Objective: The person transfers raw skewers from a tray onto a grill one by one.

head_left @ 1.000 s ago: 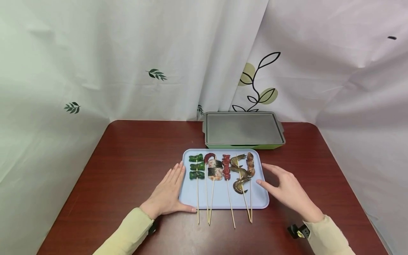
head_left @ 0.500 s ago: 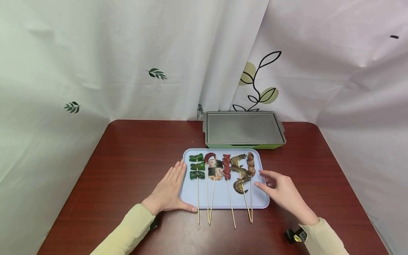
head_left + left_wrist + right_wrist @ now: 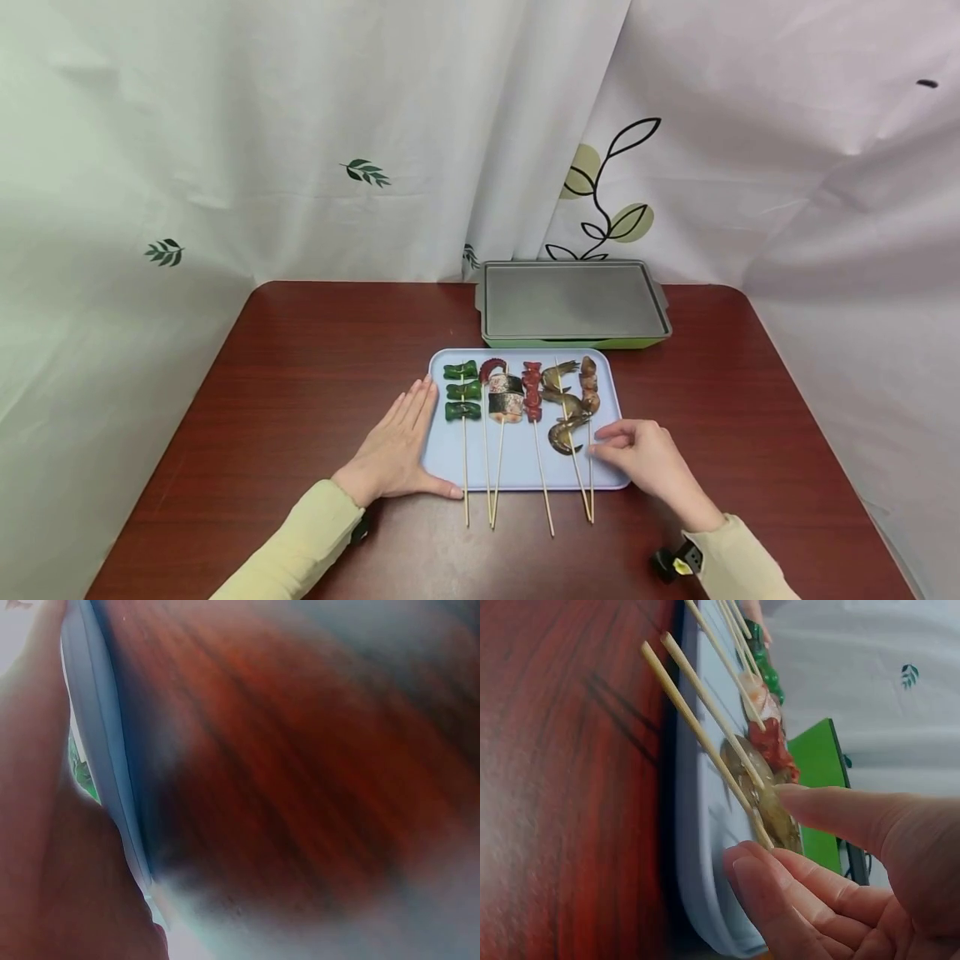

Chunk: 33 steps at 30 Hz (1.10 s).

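Observation:
A pale blue tray (image 3: 498, 467) holds several food skewers with bare sticks poking past its near edge. My left hand (image 3: 397, 450) lies with straight fingers along the tray's left rim, its thumb at the near left corner beside the green pepper skewer (image 3: 462, 392). Over the tray's right side, my right hand (image 3: 648, 457) reaches toward the rightmost skewer, strung with brown balls (image 3: 589, 387). In the right wrist view, its fingertips are apart, with that skewer's stick (image 3: 697, 731) running between them. The shrimp skewer (image 3: 567, 417) lies just to the left.
Between the peppers and shrimp lie a dark red tentacle skewer (image 3: 489, 371), a black-and-white roll skewer (image 3: 506, 398) and a red meat skewer (image 3: 532, 392). A grey-topped green grill (image 3: 573, 300) stands behind the tray on the brown table (image 3: 337, 350), before a white curtain (image 3: 300, 100).
My right hand has moved left and nearer to me, from the tray's right rim to the rightmost stick, its fingers drawing closer together. The left hand stays at the rim.

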Each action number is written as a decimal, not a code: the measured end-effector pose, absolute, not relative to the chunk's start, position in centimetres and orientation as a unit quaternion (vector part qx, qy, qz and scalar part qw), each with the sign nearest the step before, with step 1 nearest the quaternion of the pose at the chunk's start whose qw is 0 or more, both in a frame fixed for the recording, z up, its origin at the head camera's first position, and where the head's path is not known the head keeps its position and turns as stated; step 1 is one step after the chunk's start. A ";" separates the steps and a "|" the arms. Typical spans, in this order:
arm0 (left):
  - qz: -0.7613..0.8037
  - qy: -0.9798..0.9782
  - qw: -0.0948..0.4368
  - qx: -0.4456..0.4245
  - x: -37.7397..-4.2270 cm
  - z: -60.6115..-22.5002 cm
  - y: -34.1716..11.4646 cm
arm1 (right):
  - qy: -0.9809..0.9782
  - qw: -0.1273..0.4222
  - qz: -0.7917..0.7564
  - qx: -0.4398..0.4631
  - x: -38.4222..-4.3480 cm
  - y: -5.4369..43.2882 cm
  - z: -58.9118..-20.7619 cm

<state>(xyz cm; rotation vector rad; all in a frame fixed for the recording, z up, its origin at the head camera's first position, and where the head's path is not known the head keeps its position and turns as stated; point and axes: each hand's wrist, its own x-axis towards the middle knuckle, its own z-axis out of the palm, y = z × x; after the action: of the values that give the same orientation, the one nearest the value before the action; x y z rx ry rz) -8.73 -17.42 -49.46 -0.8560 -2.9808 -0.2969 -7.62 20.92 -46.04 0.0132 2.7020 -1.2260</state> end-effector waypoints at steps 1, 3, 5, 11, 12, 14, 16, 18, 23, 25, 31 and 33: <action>-0.095 -0.957 0.013 -0.275 -8.7 -49.4 -17.4 | 0.908 0.089 -0.410 0.006 -7.6 20.8 -46.1; -0.088 -0.957 0.008 -0.275 -8.7 -49.4 -17.4 | 0.908 0.095 -0.409 0.008 -7.5 20.7 -46.3; -0.081 -0.958 0.002 -0.273 -8.7 -49.2 -17.3 | 0.907 0.101 -0.409 0.011 -7.5 20.6 -46.4; -0.066 -0.962 -0.025 -0.263 -8.7 -48.8 -17.3 | 0.903 0.112 -0.414 0.017 -7.4 20.4 -46.4; -0.066 -0.962 -0.026 -0.263 -8.8 -48.8 -17.3 | 0.902 0.113 -0.416 0.014 -7.3 20.4 -46.3; -0.070 -0.962 -0.023 -0.264 -8.8 -48.9 -17.4 | 0.896 0.115 -0.429 0.016 -7.2 20.4 -46.3; -0.074 -0.961 -0.018 -0.266 -8.8 -49.0 -17.4 | 0.882 0.121 -0.454 0.025 -7.1 20.5 -46.2; -0.074 -0.961 -0.014 -0.268 -8.8 -49.1 -17.3 | 0.865 0.128 -0.483 0.037 -7.0 20.7 -46.2; -0.065 -0.962 -0.024 -0.264 -8.8 -49.0 -17.2 | 0.840 0.134 -0.522 0.060 -6.7 21.4 -46.3; -0.063 -0.962 -0.027 -0.263 -8.8 -48.9 -17.2 | 0.834 0.138 -0.531 0.061 -6.5 21.8 -46.3; -0.059 -0.963 -0.028 -0.262 -8.8 -48.7 -17.1 | 0.817 0.145 -0.555 0.059 -6.1 22.4 -46.5; -0.058 -0.963 -0.027 -0.262 -8.8 -48.7 -17.1 | 0.814 0.142 -0.560 0.055 -6.0 22.6 -46.6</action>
<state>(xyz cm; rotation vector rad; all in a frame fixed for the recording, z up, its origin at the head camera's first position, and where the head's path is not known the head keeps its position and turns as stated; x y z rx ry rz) -8.79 -17.15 -48.75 -0.8363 -3.0794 -0.1841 -6.00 22.55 -46.58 0.1583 2.3494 -1.6166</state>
